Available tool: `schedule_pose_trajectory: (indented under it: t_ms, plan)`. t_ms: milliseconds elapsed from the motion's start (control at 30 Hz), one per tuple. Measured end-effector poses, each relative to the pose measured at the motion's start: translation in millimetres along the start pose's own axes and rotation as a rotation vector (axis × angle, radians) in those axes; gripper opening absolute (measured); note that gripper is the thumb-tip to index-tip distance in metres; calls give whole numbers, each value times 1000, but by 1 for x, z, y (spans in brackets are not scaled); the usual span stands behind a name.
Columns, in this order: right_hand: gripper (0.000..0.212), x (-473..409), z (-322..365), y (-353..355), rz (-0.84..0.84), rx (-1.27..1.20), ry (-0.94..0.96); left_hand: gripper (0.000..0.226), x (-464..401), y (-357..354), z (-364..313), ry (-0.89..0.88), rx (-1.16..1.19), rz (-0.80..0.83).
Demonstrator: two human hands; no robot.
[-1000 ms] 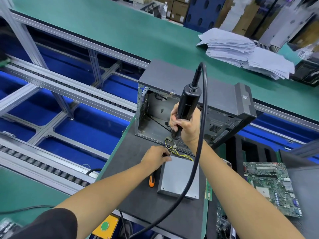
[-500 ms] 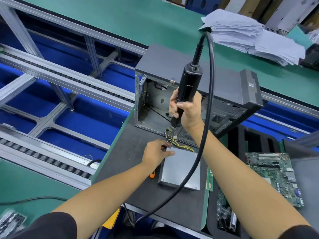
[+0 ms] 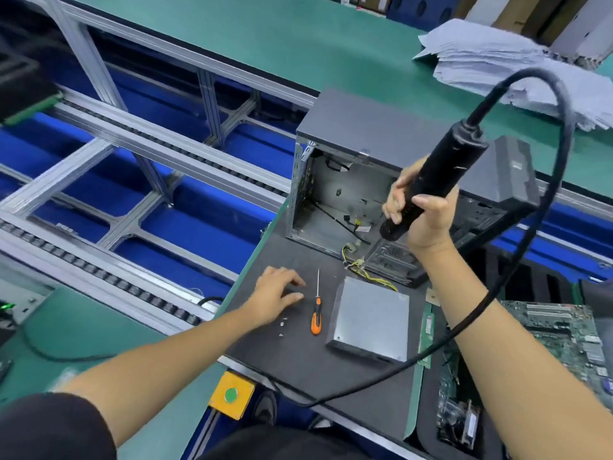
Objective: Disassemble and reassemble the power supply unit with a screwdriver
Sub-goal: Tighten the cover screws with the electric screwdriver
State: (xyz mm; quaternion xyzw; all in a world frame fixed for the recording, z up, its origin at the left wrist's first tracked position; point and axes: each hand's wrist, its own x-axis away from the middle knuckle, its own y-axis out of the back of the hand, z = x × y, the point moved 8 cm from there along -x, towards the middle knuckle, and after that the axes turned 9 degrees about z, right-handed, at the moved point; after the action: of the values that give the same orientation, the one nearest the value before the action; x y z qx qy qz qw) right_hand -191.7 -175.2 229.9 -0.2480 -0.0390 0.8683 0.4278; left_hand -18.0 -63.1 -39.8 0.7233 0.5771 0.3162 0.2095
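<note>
The power supply (image 3: 371, 322), a flat grey metal box, lies on the dark mat (image 3: 298, 356) in front of you, its yellow wires (image 3: 368, 275) trailing toward the open computer case (image 3: 335, 200) just behind it. Your right hand (image 3: 423, 215) grips a black electric screwdriver (image 3: 434, 184), raised and tilted over the case; its thick cable (image 3: 517, 247) loops down across the right side of the box. Your left hand (image 3: 277, 293) rests on the mat with fingers spread and relaxed, holding nothing. Just beside it lie an orange-handled screwdriver (image 3: 316, 313) and some small screws (image 3: 282, 325). A circuit board (image 3: 570, 333) sits to the right.
</note>
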Motion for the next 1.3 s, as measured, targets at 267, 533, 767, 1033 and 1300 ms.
schedule_pose_trajectory:
  t_ms: [267,533,767,1033,1300]
  plan:
    - [25,14,16,-8,-2,-23,123,34,76,-12,65,53,-55,144]
    - [26,28,11,-6,-61,-37,117,28,51,-52,48,17,-89,193]
    - [24,42,15,-1,-111,-86,92,14,48,-64,50,-1,-167,218]
    - [45,52,21,-8,-106,-163,67,3,27,-37,-7,-26,545,156]
    - [49,61,29,-17,-89,-204,46,14,15,-60,-33,19,611,333]
